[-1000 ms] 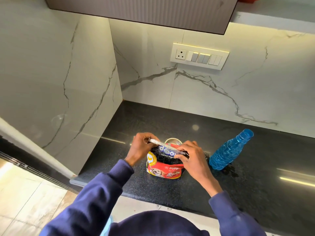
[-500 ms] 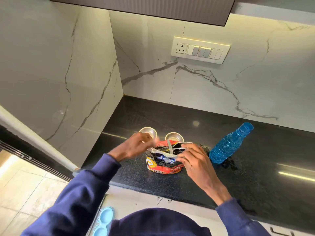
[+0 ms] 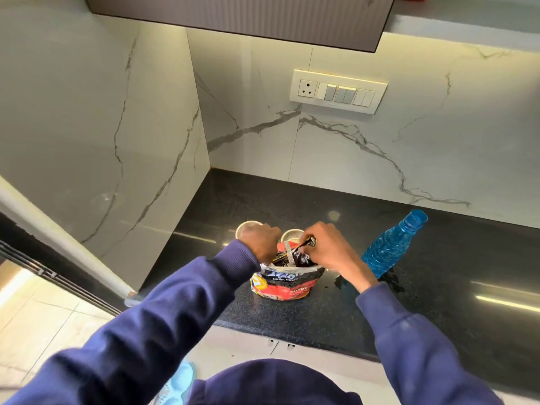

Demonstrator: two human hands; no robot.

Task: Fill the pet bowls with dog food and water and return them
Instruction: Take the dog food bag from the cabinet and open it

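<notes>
A red and black dog food bag stands upright on the black countertop, near its front edge. My left hand reaches down into the bag's open mouth, fingers hidden inside. My right hand pinches the bag's far top flap and holds it up. Just behind the bag stand two small steel bowls: the left bowl is partly covered by my left hand, and the right bowl shows between my hands. A blue water bottle with its cap on stands to the right.
Marble walls close the counter at the back and on the left. A switch panel is on the back wall under a dark cabinet. A small wet patch lies by the bottle. Tiled floor lies at lower left.
My left hand has let go of the bag's top edge and gone into the opening. My right hand has pulled the far flap up and back. Both bowls have come into sight behind the bag.
</notes>
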